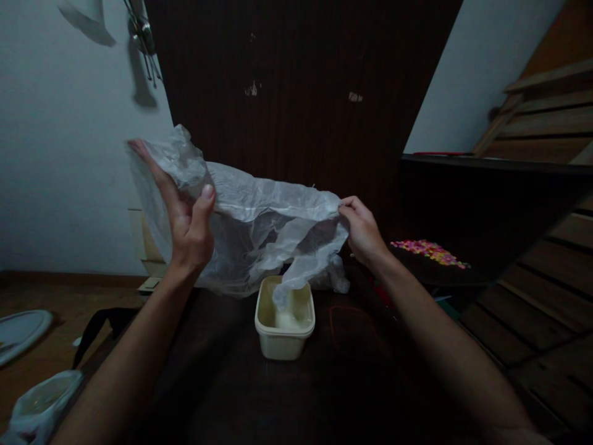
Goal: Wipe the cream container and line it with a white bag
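A thin translucent white plastic bag (273, 198) is stretched across between my two hands. My left hand (188, 228) is open, thumb up and fingers stretched out to the upper left, with the film draped over the fingers and bunched by the thumb. At the bag's right end, the thumb and fingers of my right hand (359, 225) pinch its edge. Below the bag, a cream plastic tub (285, 343) stands upright on a dark table (227, 383). A twisted tail of the bag hangs down into the tub, over something whitish at the bottom.
Pink and yellow flower-like decoration (430, 252) shows on a dark surface at right. A wooden slatted rack (546, 123) stands beyond. A dark wooden panel (301, 93) rises behind the table. On the lower left are a bagged container (44, 402) and a white round lid-like object (23, 330).
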`<state>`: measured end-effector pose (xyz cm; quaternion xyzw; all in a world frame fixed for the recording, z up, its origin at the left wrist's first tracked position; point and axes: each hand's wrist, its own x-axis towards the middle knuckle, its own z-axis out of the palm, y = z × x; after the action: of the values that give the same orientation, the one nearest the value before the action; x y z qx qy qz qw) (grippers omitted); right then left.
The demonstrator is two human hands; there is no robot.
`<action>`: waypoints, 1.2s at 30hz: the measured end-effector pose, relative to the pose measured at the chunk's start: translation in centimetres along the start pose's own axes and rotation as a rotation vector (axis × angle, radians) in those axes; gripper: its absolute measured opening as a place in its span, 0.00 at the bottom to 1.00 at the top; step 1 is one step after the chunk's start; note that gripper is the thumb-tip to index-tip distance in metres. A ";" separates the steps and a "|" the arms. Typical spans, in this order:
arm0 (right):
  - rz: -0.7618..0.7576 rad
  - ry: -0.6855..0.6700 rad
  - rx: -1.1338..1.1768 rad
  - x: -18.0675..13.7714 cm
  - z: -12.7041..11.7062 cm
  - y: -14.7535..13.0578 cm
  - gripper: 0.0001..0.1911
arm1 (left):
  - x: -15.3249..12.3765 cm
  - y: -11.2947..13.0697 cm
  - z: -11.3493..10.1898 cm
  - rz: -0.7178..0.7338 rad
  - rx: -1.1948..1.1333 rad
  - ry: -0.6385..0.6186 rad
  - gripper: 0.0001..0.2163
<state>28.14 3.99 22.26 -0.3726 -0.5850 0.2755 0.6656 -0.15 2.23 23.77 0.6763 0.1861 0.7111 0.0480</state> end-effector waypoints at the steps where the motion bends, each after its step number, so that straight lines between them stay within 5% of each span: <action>1: 0.041 0.022 0.077 0.4 -0.2 -0.3 0.04 | 0.0 -0.1 -0.2 0.064 0.071 0.024 0.31; 7: 0.142 0.036 0.288 2.7 -1.9 -1.9 0.05 | 0.2 0.0 -1.2 0.136 0.437 -0.051 0.42; 13: 0.249 -0.139 0.127 4.0 -5.2 -3.4 0.04 | 0.8 2.2 -2.5 0.143 0.974 0.003 0.52; 15: 0.310 -0.198 0.057 3.9 -5.8 -3.0 0.04 | 1.2 2.2 -3.0 0.174 0.981 0.053 0.47; 18: 0.359 -0.225 -0.203 3.5 -5.8 -0.9 0.05 | 1.5 0.2 -3.4 0.068 0.872 0.069 0.27; 20: 0.406 -0.229 -0.375 3.0 -5.2 1.2 0.07 | 1.0 -1.9 -3.4 -0.200 0.815 -0.009 0.15; 22: 0.448 -0.239 -0.458 2.3 -4.5 3.5 0.07 | -0.3 -4.0 -3.0 -0.366 0.806 -0.058 0.13; 26: 0.439 -0.267 -0.631 0.7 -3.7 7.2 0.06 | -4.7 -6.0 -2.0 -0.289 0.780 -0.199 0.26; 28: 0.417 -0.298 -0.711 0.1 -3.6 8.5 0.05 | -6.8 -5.7 -1.7 -0.225 0.775 -0.213 0.22; 31: 0.390 -0.387 -0.786 -0.8 -3.4 9.9 0.06 | -8.9 -3.8 -1.8 -0.318 0.599 -0.308 0.18; 36: 0.311 -0.547 -0.813 -2.3 -3.0 11.8 0.08 | -10.3 -0.3 -2.2 -0.388 0.200 -0.858 0.12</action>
<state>31.52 8.38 11.15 -0.5981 -0.7353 0.2090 0.2407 -1.49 -1.26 13.90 0.8628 0.3398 0.3243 0.1872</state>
